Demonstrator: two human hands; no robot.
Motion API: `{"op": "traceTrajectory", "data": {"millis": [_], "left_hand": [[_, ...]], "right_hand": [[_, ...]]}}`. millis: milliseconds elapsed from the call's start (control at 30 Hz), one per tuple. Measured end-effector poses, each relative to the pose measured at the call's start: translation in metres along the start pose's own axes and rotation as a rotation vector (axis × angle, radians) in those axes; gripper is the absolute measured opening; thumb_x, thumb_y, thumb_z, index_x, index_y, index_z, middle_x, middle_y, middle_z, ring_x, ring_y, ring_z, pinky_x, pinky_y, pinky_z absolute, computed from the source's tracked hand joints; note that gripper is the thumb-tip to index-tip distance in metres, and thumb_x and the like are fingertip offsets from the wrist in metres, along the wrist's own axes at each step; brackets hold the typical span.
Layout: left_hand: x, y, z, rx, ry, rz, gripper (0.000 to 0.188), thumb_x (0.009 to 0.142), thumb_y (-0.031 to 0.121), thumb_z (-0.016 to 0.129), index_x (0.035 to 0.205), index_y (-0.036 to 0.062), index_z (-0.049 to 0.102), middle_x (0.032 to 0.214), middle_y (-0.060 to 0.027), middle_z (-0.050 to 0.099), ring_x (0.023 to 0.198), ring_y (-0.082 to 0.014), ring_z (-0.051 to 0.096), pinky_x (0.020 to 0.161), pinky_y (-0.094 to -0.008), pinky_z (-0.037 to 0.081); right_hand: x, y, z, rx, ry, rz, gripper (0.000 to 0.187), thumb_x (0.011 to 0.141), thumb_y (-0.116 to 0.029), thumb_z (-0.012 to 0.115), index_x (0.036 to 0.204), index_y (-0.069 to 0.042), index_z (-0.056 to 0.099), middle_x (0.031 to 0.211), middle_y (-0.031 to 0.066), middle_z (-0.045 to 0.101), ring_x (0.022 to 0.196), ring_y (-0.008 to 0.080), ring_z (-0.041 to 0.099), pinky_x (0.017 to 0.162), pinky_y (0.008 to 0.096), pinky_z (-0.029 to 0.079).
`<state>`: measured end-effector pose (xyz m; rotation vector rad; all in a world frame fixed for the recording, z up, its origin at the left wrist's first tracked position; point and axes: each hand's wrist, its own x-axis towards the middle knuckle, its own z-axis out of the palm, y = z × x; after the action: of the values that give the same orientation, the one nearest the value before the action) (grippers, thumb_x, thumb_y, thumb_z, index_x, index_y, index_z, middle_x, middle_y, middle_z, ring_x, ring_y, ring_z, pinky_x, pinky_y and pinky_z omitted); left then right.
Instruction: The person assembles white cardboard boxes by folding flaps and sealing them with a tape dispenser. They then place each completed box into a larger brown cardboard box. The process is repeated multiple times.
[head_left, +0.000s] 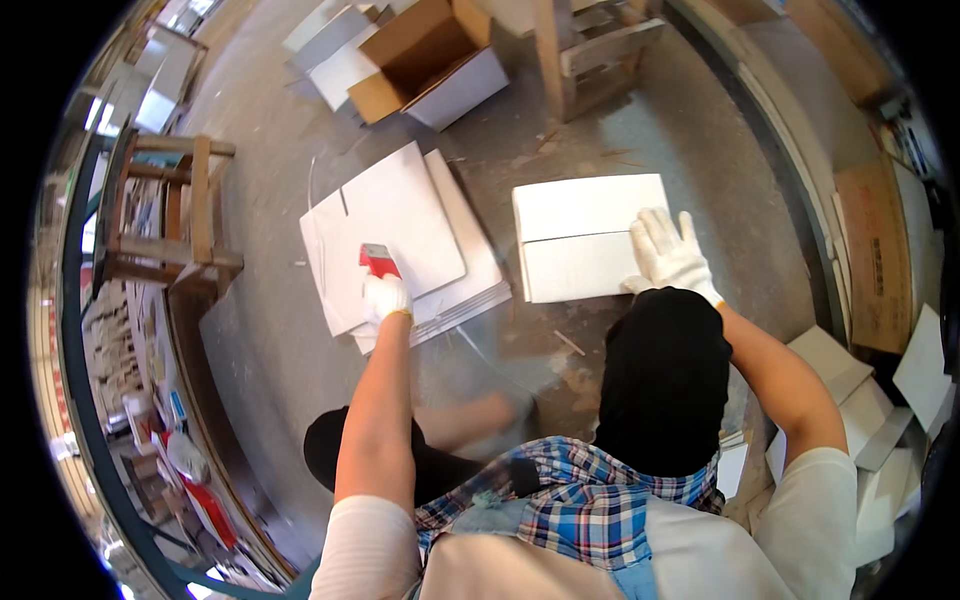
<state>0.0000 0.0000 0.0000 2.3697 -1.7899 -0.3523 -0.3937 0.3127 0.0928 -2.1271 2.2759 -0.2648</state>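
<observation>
My left hand (387, 298), in a white glove, is closed around a red and grey hand tool (379, 259), too small to tell its exact kind. It is over a pile of flat white cardboard sheets (420, 215) on the floor to the left. To the right lies a white carton (585, 240) with a seam across its top where the flaps meet. My right hand (668, 255), also gloved, rests open on the carton's right edge, fingers spread and the thumb near the lower corner.
An open cardboard box (455, 75) with brown inner walls stands beyond the sheets. A wooden stand (190, 200) is at the left, and wooden legs (560, 60) stand at the far side. Cardboard pieces (865, 420) lean at the right. A thin strip (570, 342) lies on the floor.
</observation>
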Motion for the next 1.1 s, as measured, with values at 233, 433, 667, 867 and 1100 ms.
{"op": "traceTrajectory", "data": {"millis": [233, 433, 667, 867, 1100], "left_hand": [[-0.109, 0.167, -0.118, -0.745, -0.358, 0.532, 0.037, 0.090, 0.028, 0.062, 0.103, -0.0051, 0.071, 0.081, -0.0139, 0.070, 0.070, -0.0198, 0.065, 0.067, -0.0351, 0.051], [-0.185, 0.238, -0.141, -0.823, -0.894, 0.559, 0.042, 0.093, 0.036, 0.069, 0.083, -0.0042, 0.073, 0.068, -0.0030, 0.064, 0.057, -0.0072, 0.052, 0.053, -0.0250, 0.043], [-0.179, 0.249, -0.100, -0.694, -0.918, 0.688, 0.043, 0.096, 0.035, 0.067, 0.078, -0.0039, 0.070, 0.068, -0.0022, 0.063, 0.059, -0.0067, 0.053, 0.054, -0.0257, 0.042], [-0.172, 0.236, -0.094, -0.590, -0.882, 0.719, 0.040, 0.099, 0.030, 0.064, 0.079, -0.0036, 0.069, 0.071, 0.0001, 0.065, 0.063, -0.0054, 0.053, 0.056, -0.0256, 0.043], [-0.158, 0.231, -0.073, -0.671, -0.857, 0.792, 0.042, 0.099, 0.031, 0.060, 0.076, -0.0023, 0.067, 0.062, 0.0018, 0.057, 0.055, -0.0042, 0.045, 0.048, -0.0258, 0.036]], "right_hand": [[-0.010, 0.012, -0.012, 0.029, 0.089, -0.014, 0.082, 0.080, -0.050, 0.069, 0.138, 0.004, 0.048, 0.147, 0.0258, 0.044, 0.141, 0.0420, 0.038, 0.113, 0.0669, 0.026], [-0.010, 0.013, -0.005, 0.027, 0.117, -0.027, 0.088, 0.077, -0.056, 0.070, 0.139, 0.002, 0.047, 0.148, 0.0248, 0.043, 0.142, 0.0407, 0.037, 0.113, 0.0662, 0.027], [-0.013, 0.017, -0.005, 0.033, 0.151, -0.045, 0.086, 0.078, -0.055, 0.069, 0.138, 0.002, 0.049, 0.146, 0.0249, 0.044, 0.139, 0.0416, 0.038, 0.110, 0.0651, 0.029], [0.003, 0.002, -0.053, 0.112, -0.028, 0.071, 0.068, 0.079, -0.046, 0.070, 0.126, 0.001, 0.058, 0.128, 0.0201, 0.060, 0.121, 0.0327, 0.058, 0.099, 0.0490, 0.046], [0.026, 0.002, -0.038, 1.720, 0.005, 0.656, 0.054, 0.099, -0.055, 0.054, 0.122, -0.007, 0.066, 0.093, 0.0066, 0.063, 0.073, 0.0174, 0.056, 0.072, 0.0353, 0.052]]}}
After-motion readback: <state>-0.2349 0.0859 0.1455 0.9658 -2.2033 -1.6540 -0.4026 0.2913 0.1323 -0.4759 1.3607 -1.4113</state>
